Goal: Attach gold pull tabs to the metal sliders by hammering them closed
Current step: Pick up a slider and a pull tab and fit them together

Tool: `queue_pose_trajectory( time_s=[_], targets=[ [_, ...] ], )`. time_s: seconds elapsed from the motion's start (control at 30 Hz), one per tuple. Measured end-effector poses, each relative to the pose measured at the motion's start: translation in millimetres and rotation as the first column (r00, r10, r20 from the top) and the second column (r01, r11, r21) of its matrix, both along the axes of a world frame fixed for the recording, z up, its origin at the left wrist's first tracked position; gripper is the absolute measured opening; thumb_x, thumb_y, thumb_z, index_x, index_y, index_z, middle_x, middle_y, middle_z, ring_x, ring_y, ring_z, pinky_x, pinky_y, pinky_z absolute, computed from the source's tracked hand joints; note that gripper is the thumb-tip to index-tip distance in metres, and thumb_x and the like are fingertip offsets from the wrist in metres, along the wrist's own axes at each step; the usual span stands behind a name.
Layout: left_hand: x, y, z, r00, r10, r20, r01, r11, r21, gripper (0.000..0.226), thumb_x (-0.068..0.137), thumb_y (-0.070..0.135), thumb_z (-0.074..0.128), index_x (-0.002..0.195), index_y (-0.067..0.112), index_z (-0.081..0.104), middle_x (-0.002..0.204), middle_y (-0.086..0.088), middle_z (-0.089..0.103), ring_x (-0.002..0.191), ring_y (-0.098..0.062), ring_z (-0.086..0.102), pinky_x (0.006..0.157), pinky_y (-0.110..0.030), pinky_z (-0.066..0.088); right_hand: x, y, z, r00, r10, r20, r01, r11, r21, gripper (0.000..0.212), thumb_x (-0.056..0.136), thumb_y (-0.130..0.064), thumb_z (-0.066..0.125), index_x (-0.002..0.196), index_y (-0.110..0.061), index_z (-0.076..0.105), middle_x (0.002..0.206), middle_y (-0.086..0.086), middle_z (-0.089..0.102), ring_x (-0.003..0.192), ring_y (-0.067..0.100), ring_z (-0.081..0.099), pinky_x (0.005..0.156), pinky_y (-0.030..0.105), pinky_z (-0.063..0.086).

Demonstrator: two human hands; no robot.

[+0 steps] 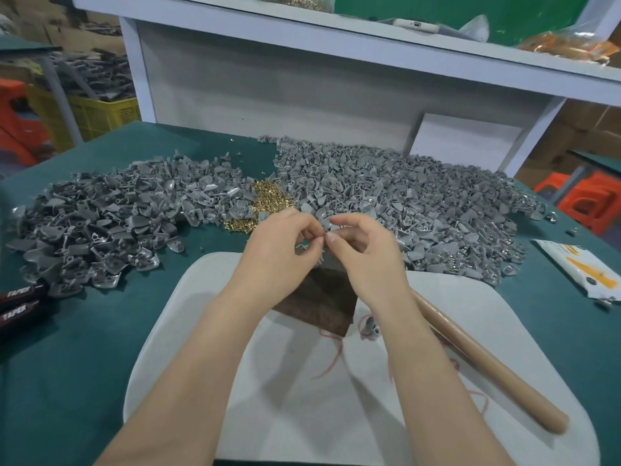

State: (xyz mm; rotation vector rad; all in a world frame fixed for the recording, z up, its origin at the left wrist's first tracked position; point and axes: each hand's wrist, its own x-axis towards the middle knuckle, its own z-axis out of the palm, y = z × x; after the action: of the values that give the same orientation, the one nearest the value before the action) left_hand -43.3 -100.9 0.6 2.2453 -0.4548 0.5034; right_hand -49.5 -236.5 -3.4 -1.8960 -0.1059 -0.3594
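Centre of frame: left hand [282, 238] and right hand [364, 253] brought together fingertip to fingertip, fingers curled, both pinching one small metal piece [325, 234], too small to tell slider from tab. Just below them, a dark block [322, 299] on a white pad [295, 381]. Lower right, across the pad's edge, a wooden hammer handle [487, 359], upper end hidden behind the right forearm. Behind the hands, on the green worktop [84, 364], the left slider heap [100, 223] and the right slider heap [396, 193], both wide and grey, with a small mound of gold pull tabs [268, 198] between them, touching both. Far left edge, two dark handles [20, 306] marked TAPER, side by side.
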Motion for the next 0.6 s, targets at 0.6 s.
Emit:
queue_pose_trajectory(
  time_s=[0.6],
  targets=[
    [-0.9,10.9,2.1,0.94,0.11,-0.323,-0.043,0.977,0.208,0.014,0.079,0.039,0.069,0.074,0.035,0.057,0.083,0.015,0.054,0.098,-0.016,0.055,0.094,-0.041,0.042,-2.0,3.2,-8.0,0.998,0.027,0.06,0.005,0.876,-0.483,0.006,0.088,-0.012,0.061,0.085,-0.016,0.065,0.09,-0.004,0.057,0.083,0.013,0.054,0.08,0.029,0.043]
  ],
)
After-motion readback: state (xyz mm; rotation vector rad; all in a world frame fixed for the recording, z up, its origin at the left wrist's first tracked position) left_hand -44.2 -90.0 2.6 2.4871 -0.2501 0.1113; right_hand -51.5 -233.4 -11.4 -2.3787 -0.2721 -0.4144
